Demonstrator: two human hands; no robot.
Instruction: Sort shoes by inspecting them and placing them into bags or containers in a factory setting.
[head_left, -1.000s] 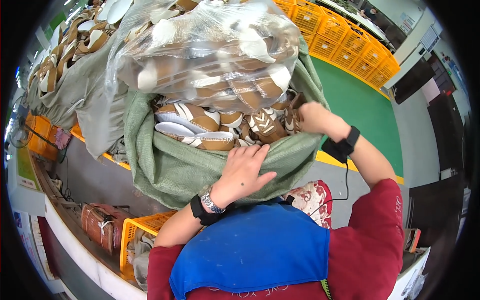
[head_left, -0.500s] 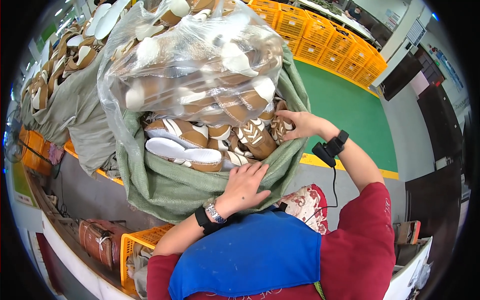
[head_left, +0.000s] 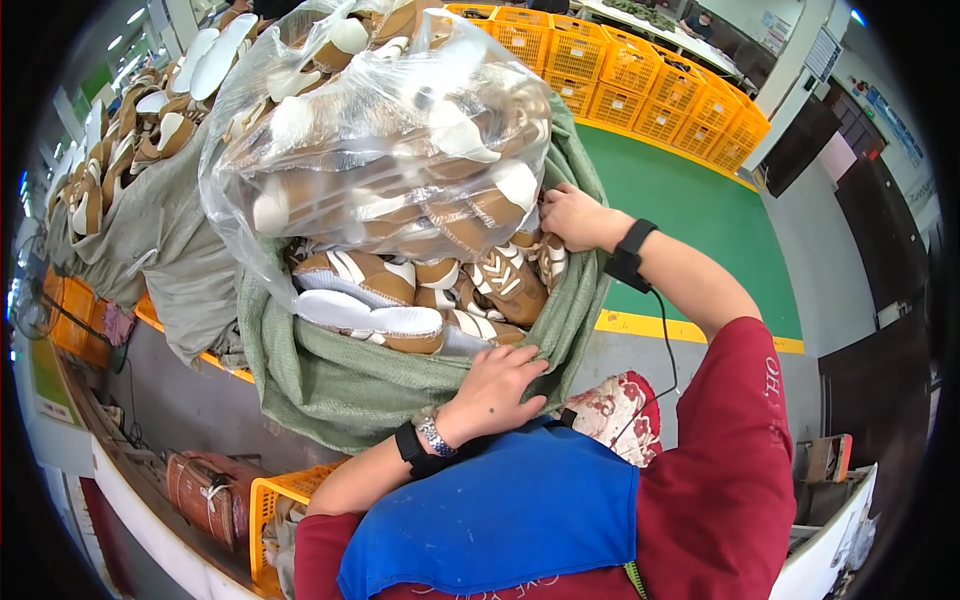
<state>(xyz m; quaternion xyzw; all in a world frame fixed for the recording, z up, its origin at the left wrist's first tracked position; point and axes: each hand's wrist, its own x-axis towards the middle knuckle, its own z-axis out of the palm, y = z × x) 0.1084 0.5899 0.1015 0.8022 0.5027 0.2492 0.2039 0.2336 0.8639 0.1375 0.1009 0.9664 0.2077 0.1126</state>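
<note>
A large green woven sack stands open in front of me, filled with brown-and-white shoe uppers. One of them, near the front, shows a white sole-shaped underside. Bulging over the far part of the opening is a clear plastic bag with more uppers inside. My left hand lies on the sack's near rim, fingers stretched out and holding nothing. At the right side of the opening, my right hand has its fingers curled in between the plastic bag and the sack wall; its fingertips are partly hidden.
On the left stands another grey-green sack heaped with uppers. Yellow crates are stacked along the green floor at the back. A yellow crate sits by my left elbow, near a reddish-brown bag. A cable hangs from my right wrist.
My right hand has moved up and slightly left along the sack opening, away from the upper it was touching, and its fingers have curled. My left hand stays on the rim.
</note>
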